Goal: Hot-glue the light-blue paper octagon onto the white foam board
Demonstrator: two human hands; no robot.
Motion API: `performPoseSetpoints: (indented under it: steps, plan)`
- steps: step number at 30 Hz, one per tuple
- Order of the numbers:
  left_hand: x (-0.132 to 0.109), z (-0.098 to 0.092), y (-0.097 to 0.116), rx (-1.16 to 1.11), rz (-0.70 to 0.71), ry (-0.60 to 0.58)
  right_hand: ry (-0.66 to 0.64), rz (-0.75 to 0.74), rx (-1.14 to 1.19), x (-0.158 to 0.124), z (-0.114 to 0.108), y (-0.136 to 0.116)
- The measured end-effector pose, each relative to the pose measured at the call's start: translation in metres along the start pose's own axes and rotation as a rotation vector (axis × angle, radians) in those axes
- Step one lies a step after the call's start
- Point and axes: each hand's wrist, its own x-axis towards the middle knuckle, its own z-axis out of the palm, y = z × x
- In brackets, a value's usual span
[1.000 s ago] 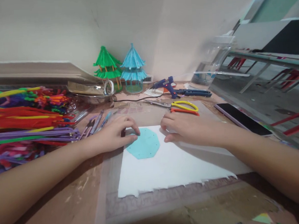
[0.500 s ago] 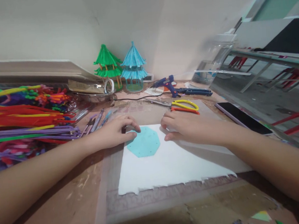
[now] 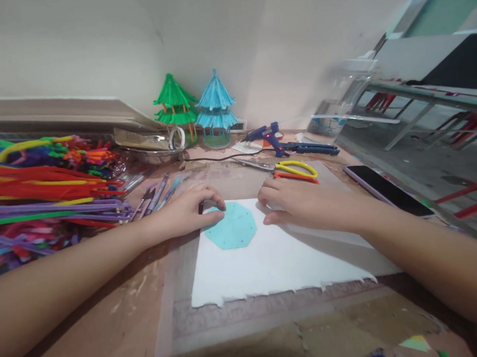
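A light-blue octagon [image 3: 233,230] with small dark dots near its corners lies flat on a white sheet [image 3: 268,273] with a ragged near edge. My left hand [image 3: 194,208] rests at the octagon's upper left, thumb and fingers apart, the fingertips over its edge. Over the sheet's right part lies my right hand [image 3: 292,202], its fingers curved and its thumb apart from them, with nothing between. Beyond it are scissors [image 3: 290,170] with yellow and orange handles.
Pipe cleaners [image 3: 40,185] in many colours fill the left side, beside several pens [image 3: 158,191]. At the back stand a green pagoda model [image 3: 173,104], a blue pagoda model [image 3: 216,107] and a glue gun [image 3: 270,136]. A phone [image 3: 384,188] lies at right.
The view has shifted slightly. Both hands stay almost where they were, and the octagon lies in the same place on the sheet.
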Motion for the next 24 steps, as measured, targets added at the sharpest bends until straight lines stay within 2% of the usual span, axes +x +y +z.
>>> performPoseSetpoints:
  steps: [7, 13, 18, 24]
  plan:
    - [0.0, -0.001, 0.001, -0.009, -0.002, -0.023, -0.008, 0.007, -0.004, -0.002, -0.002, -0.001]
    - [0.0, -0.001, -0.001, -0.013, 0.001, -0.035, 0.149, -0.253, 0.004, -0.001, 0.008, -0.007]
    - [0.001, 0.0, -0.002, -0.003, 0.011, -0.029, 0.114, -0.299, 0.009, 0.004, 0.016, -0.008]
    - [0.0, 0.001, -0.001, -0.002, 0.007, -0.032, 0.205, -0.383, 0.005, 0.003, 0.023, -0.004]
